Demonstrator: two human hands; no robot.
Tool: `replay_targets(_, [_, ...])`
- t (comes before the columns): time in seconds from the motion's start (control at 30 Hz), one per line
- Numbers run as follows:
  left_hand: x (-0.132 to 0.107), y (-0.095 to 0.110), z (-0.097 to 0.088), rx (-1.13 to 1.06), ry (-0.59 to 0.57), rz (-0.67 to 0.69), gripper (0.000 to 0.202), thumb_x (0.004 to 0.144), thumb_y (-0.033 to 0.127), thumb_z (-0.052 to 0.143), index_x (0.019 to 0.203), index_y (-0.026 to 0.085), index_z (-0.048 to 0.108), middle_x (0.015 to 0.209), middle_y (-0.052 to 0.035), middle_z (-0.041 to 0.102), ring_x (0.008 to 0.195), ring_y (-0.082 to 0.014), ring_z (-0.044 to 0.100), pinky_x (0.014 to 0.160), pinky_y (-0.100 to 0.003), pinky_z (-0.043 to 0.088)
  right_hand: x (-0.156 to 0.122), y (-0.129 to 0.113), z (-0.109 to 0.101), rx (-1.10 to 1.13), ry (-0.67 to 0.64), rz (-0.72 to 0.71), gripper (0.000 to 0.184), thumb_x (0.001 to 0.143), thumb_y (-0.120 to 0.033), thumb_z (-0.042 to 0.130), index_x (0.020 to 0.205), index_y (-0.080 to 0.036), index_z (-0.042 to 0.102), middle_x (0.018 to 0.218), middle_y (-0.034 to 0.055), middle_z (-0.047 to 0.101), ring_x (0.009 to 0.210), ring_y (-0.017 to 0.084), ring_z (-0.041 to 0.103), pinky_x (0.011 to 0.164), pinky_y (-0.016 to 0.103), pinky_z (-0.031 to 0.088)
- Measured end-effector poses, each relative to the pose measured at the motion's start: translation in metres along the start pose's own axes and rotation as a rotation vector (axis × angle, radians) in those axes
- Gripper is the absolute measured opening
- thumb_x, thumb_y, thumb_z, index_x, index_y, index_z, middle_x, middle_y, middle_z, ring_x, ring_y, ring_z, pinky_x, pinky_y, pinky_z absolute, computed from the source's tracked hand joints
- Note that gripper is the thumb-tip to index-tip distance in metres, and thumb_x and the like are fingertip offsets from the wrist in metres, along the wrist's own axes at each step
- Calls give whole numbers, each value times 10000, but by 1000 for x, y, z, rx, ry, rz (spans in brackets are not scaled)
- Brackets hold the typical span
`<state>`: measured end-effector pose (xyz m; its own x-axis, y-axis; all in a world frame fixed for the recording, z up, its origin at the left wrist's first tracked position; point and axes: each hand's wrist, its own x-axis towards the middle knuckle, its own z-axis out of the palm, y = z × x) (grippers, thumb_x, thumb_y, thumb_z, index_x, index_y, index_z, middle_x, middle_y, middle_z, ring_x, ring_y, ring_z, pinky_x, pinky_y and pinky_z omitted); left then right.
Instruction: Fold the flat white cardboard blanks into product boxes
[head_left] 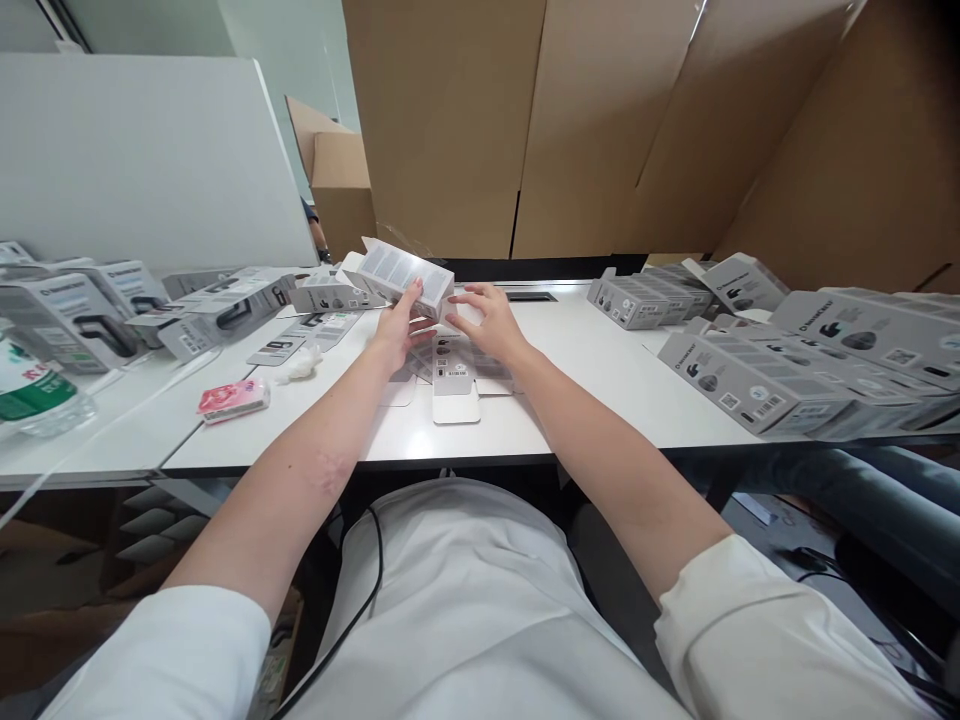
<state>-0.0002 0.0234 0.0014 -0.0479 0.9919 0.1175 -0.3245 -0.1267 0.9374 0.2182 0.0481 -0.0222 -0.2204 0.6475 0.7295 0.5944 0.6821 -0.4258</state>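
Head view, from the left: a clear bottle (37, 385) with a green-and-white label stands near grey printed boxes (75, 315), and a pink packet (234, 400) lies on the white table (600, 370). Next comes the left hand (397, 330), thumb on the near face and fingers underneath, gripping a grey carton (401, 275) — raised and tilted above the table, its left end flap out. Below lies flat printed card (454, 375). The right hand (491, 320), fingers loosely spread, is at the carton's right end — contact is unclear. Farther right, more cartons (757, 380) lie in rows.
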Motion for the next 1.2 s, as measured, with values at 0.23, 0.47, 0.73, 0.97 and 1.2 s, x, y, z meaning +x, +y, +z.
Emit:
replay_targets(0.23, [-3, -2, 3, 51, -48, 5, 702, 802, 783, 1065, 1235, 297, 801, 1077, -103, 875, 1006, -307, 863, 800, -392, 715, -3, -2, 5, 12, -231, -45, 403, 1086, -359, 916, 1485, -314, 945, 1794, 164, 599, 1694, 483, 452, 1475, 779, 384])
replay_targets(0.47, [-10, 2, 6, 89, -96, 1, 669, 835, 728, 1056, 1287, 295, 819, 1164, -87, 876, 903, -243, 832, 776, -349, 695, -6, -5, 3, 72, -260, -25, 283, 1129, -370, 903, 1400, -338, 977, 1738, 166, 632, 1679, 475, 477, 1477, 788, 383])
replay_targets(0.73, [-9, 0, 5, 106, -112, 14, 665, 841, 746, 1039, 1267, 280, 831, 1225, -95, 873, 872, -228, 798, 708, -340, 685, -5, 1, 5, 104, -279, -30, 289, 1090, -427, 961, 1367, -350, 991, 1697, 168, 646, 1691, 464, 497, 1484, 764, 404])
replay_targets(0.97, [-2, -2, 2, 69, -29, 4, 654, 875, 811, 981, 1219, 282, 812, 1068, -104, 859, 948, -291, 840, 794, -381, 690, -3, 4, 8, 109, -214, -97, 304, 1134, -427, 896, 1393, -291, 981, 1755, 186, 608, 1669, 430, 560, 1482, 687, 439])
replay_targets(1.2, [-1, 0, 2, 58, 5, 24, 791, 829, 895, 963, 1268, 257, 798, 1059, -102, 837, 954, -290, 836, 783, -365, 654, 2, 8, 7, 171, -102, -97, 302, 1103, -472, 880, 1339, -304, 965, 1778, 160, 623, 1651, 431, 614, 1443, 736, 450])
